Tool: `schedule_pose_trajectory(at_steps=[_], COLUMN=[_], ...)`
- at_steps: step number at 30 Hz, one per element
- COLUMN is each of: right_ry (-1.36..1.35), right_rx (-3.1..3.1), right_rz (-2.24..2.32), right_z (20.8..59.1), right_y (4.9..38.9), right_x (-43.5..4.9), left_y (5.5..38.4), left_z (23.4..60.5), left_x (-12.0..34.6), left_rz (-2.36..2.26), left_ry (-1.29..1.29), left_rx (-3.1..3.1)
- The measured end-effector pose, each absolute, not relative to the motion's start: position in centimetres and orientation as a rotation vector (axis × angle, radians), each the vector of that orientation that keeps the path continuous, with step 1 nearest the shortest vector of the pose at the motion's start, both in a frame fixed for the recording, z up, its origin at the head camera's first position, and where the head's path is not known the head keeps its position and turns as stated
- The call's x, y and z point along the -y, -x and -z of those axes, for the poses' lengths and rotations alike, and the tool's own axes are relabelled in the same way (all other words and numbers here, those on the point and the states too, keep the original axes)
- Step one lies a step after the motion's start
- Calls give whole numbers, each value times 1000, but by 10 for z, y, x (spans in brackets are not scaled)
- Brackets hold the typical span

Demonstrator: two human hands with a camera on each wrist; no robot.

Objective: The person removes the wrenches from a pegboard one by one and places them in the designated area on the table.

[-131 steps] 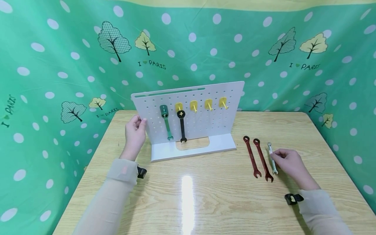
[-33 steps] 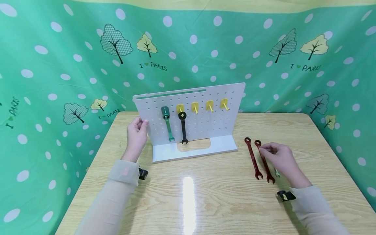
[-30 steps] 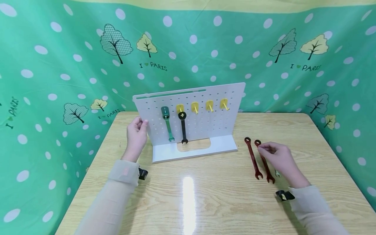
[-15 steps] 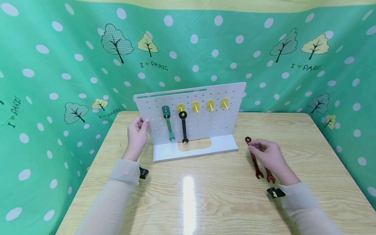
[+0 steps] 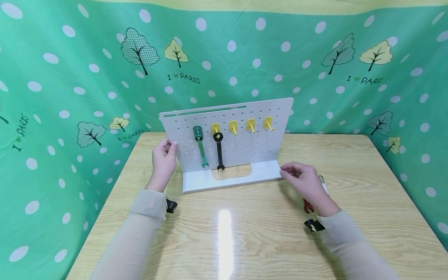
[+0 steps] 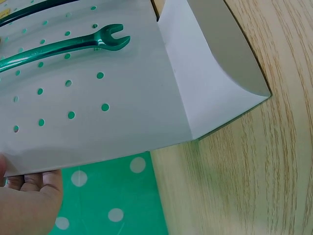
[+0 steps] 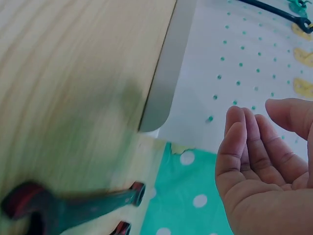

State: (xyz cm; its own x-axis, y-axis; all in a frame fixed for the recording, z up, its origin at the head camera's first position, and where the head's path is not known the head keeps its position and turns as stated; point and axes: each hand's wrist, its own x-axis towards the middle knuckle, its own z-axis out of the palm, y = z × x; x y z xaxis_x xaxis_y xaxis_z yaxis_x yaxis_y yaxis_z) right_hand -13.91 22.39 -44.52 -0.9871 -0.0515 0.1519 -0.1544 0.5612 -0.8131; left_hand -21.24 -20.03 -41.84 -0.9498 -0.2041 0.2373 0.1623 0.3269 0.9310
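Observation:
A white pegboard stand [image 5: 245, 151] stands mid-table, its left edge pinched between the thumb and fingers of my left hand [image 5: 163, 161]. On its green hook hangs a green combination wrench [image 5: 202, 151]. A black combination wrench [image 5: 219, 151] hangs beside it from a yellow hook. My right hand [image 5: 302, 181] is at the right end of the stand's base, fingers loosely bent and holding nothing. Beneath that hand shows the forked end of a red wrench [image 5: 308, 206]; the rest is hidden. A small silver wrench [image 5: 324, 184] pokes out behind the hand. In the right wrist view two red wrenches [image 7: 93, 208] lie on the table.
Three bare yellow hooks [image 5: 251, 125] stick out along the upper right of the board. The wooden table [image 5: 266, 241] carries a bright light streak in front. Behind and at both sides hangs a green polka-dot cloth [image 5: 231, 46].
My right hand has left the small silver wrench and moved leftward over the red wrenches to the stand's right end, carrying nothing. My left hand has stayed on the pegboard's edge.

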Motion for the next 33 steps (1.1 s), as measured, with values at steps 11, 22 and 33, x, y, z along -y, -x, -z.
schedule_pose_trajectory(at_steps=[11,22,33], right_ry=[-198,-284,-346], right_rx=[2671,2649,2615], right_rz=[-1492,-1512,-1596], right_z=[437,437,434], right_y=[148,155,160], right_x=[-201,-186,-166], left_y=[212,212,212], left_z=[418,418,417], left_x=[200,201,201], left_rz=[1688,1682,1694], left_ry=[-40,-34,-41], left_rx=[2275,2263,2271])
